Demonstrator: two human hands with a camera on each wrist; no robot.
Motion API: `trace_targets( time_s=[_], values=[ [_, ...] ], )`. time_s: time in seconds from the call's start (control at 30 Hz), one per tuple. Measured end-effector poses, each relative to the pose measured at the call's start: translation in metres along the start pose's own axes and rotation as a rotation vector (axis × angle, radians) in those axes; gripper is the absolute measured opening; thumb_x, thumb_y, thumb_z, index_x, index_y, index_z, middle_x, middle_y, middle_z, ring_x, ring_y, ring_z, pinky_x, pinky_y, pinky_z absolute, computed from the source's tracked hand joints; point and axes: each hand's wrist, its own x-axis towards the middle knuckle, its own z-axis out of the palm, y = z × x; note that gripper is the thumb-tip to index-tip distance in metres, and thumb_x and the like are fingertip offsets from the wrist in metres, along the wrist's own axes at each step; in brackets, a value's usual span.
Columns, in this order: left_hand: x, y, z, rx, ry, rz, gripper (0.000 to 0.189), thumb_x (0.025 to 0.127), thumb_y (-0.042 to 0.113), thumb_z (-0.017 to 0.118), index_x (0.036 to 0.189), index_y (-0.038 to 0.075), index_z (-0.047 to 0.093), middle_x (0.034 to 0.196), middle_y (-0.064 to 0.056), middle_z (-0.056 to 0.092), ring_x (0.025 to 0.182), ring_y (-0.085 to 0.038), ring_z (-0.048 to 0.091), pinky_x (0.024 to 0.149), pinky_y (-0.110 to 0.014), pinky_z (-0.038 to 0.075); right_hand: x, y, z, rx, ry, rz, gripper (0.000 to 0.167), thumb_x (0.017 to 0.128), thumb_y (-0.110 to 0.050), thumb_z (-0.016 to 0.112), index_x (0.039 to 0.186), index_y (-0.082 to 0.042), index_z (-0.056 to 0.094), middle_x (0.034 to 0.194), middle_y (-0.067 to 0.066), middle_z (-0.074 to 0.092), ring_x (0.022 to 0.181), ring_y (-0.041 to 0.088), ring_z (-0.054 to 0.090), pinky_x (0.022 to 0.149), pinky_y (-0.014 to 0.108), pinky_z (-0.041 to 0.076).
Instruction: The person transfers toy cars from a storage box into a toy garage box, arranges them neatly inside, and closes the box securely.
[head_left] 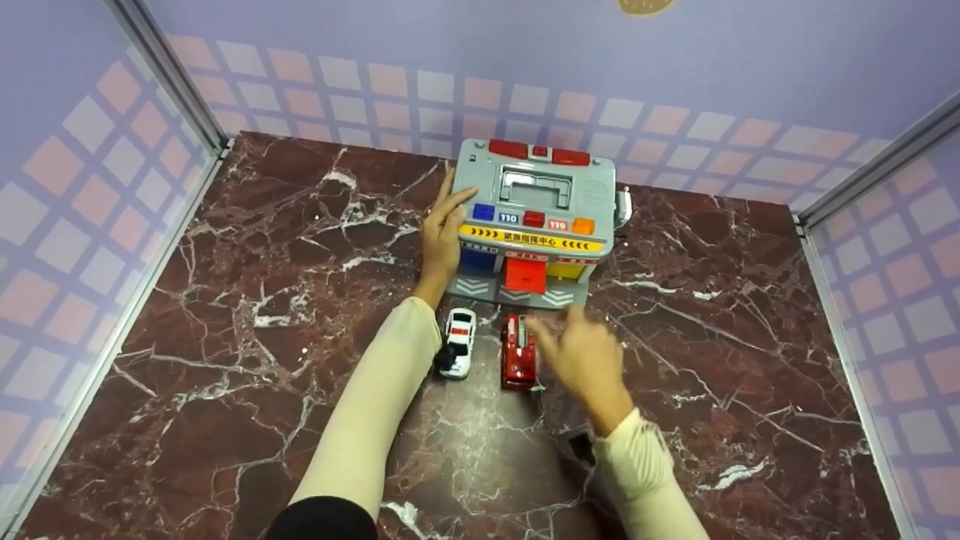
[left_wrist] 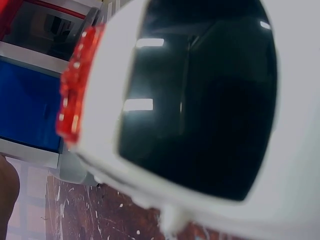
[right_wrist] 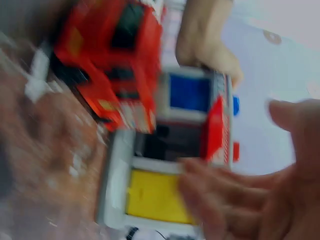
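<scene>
A grey plastic toy station (head_left: pixel 531 211) with coloured buttons is standing near the back edge of the dark red marbled surface (head_left: pixel 247 390). The left hand (head_left: pixel 442 232) is resting against its left side, fingers extended. The blurred right hand (head_left: pixel 589 356) is hovering near its front, thumb and fingers apart, holding nothing. A glossy red toy fire truck (head_left: pixel 519 360) is standing before the raised red plastic flap (head_left: pixel 525 275); a white toy car with a red roof bar (head_left: pixel 463 322) is blocking most of the left wrist view. Checked lilac walls (head_left: pixel 375 45) are lining the surface's back, left and right edges.
</scene>
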Motion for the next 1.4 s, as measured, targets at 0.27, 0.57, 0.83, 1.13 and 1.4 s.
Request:
trace_targets(
  time_s=[0.27, 0.57, 0.83, 1.13, 1.4],
  values=[
    [0.000, 0.000, -0.001, -0.005, -0.005, 0.000, 0.033, 0.093, -0.008, 0.045, 0.118, -0.014, 0.065, 0.153, -0.030, 0.036, 0.144, -0.049, 0.032, 0.122, -0.040, 0.026, -0.018, -0.005, 0.038, -0.231, -0.247, 0.060, 0.073, 0.083, -0.083, 0.046, 0.062, -0.013, 0.054, 0.057, 0.007, 0.053, 0.048, 0.022, 0.054, 0.044, 0.035, 0.049],
    [0.001, 0.001, 0.000, -0.027, -0.014, -0.012, 0.033, 0.094, -0.006, 0.045, 0.119, -0.014, 0.065, 0.155, -0.030, 0.035, 0.146, -0.046, 0.029, 0.121, -0.034, 0.028, -0.021, -0.006, 0.055, -0.267, -0.291, 0.101, 0.074, 0.081, -0.085, 0.046, 0.064, -0.013, 0.052, 0.061, 0.009, 0.054, 0.051, 0.023, 0.056, 0.047, 0.037, 0.051],
    [0.002, 0.001, -0.001, -0.024, -0.014, -0.015, 0.034, 0.093, -0.007, 0.045, 0.119, -0.013, 0.065, 0.155, -0.029, 0.034, 0.146, -0.045, 0.029, 0.123, -0.036, 0.024, -0.024, -0.007, 0.057, -0.215, -0.269, 0.124, 0.066, 0.087, -0.072, 0.055, 0.066, -0.010, 0.055, 0.060, 0.010, 0.055, 0.049, 0.023, 0.056, 0.045, 0.036, 0.051],
    [0.000, 0.001, -0.002, -0.028, -0.010, -0.013, 0.033, 0.093, -0.006, 0.046, 0.119, -0.014, 0.065, 0.154, -0.031, 0.035, 0.146, -0.044, 0.030, 0.123, -0.037, 0.024, -0.025, -0.006, 0.053, -0.201, -0.170, 0.107, 0.065, 0.089, -0.067, 0.057, 0.066, -0.007, 0.058, 0.063, 0.017, 0.060, 0.051, 0.029, 0.059, 0.048, 0.043, 0.054],
    [0.001, 0.001, -0.002, -0.007, -0.015, 0.000, 0.033, 0.094, -0.007, 0.045, 0.119, -0.012, 0.066, 0.155, -0.029, 0.035, 0.146, -0.045, 0.030, 0.123, -0.038, 0.024, -0.025, -0.008, 0.044, -0.168, -0.082, 0.077, 0.062, 0.089, -0.065, 0.059, 0.068, -0.007, 0.060, 0.064, 0.016, 0.062, 0.054, 0.031, 0.061, 0.051, 0.047, 0.054]
  ],
)
